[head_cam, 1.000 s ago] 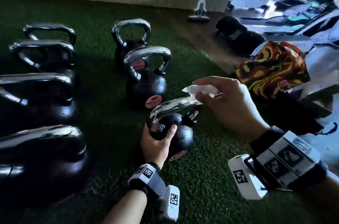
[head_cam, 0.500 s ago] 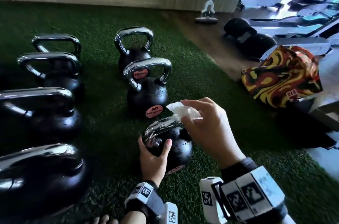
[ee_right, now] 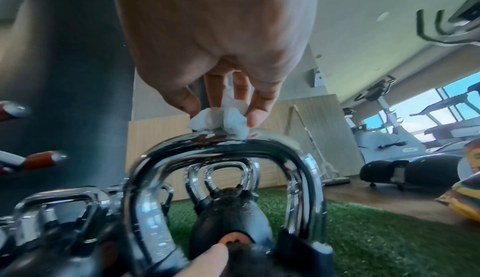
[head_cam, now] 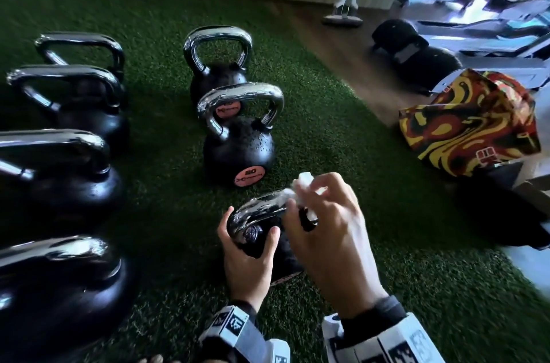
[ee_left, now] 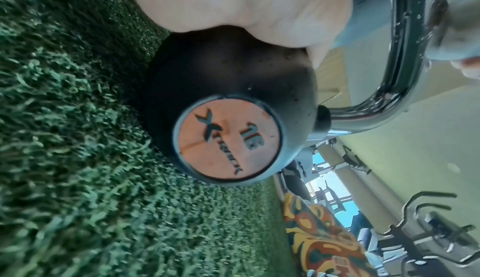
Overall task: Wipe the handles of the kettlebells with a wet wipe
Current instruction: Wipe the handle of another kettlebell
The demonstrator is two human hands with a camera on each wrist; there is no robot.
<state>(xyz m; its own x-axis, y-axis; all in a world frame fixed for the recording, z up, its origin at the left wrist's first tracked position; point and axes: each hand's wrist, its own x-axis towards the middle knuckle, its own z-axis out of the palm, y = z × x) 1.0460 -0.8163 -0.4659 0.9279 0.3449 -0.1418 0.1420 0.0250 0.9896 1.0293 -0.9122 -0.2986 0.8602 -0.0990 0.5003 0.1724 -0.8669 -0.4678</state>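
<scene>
A small black kettlebell point(head_cam: 253, 243) marked 16 point(ee_left: 228, 139) sits on the green turf nearest me. My left hand point(head_cam: 247, 255) grips its round body from the near side, thumb and fingers curled around it. Its chrome handle point(head_cam: 262, 205) point(ee_right: 221, 148) arches above. My right hand point(head_cam: 324, 228) pinches a crumpled white wet wipe point(head_cam: 303, 184) point(ee_right: 221, 119) and presses it onto the top of that handle. Two more chrome-handled kettlebells point(head_cam: 238, 151) point(head_cam: 217, 65) stand in line behind it.
Several larger kettlebells point(head_cam: 59, 184) line the left side of the turf. A red, yellow and black patterned bag point(head_cam: 470, 121) lies to the right at the turf's edge. Beyond are wood floor, a mop point(head_cam: 345, 5), black equipment point(head_cam: 416, 56) and exercise machines.
My right hand has brought the wipe down and nearer along the handle, from its far end toward the middle. The left hand keeps its hold on the kettlebell body. The head view has shifted slightly.
</scene>
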